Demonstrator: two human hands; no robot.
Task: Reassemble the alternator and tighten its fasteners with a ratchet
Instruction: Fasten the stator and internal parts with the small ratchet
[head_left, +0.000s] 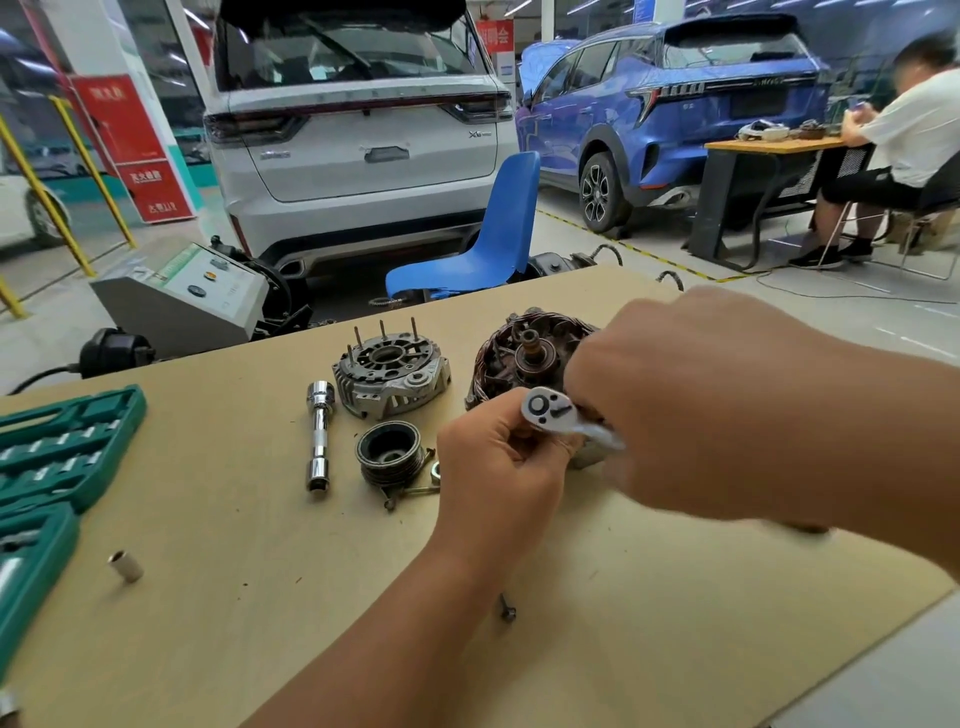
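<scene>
My left hand (498, 457) pinched the ratchet (550, 410) head; my right hand (691, 400) gripped its handle over the alternator body (519, 358) near the bench's (260, 545) far edge.

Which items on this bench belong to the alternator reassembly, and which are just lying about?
In the job: ratchet, stator and rotor body, end housing with studs, pulley, left hand, right hand.

Lying about: socket extension, loose socket, green socket case, blue chair.
</scene>
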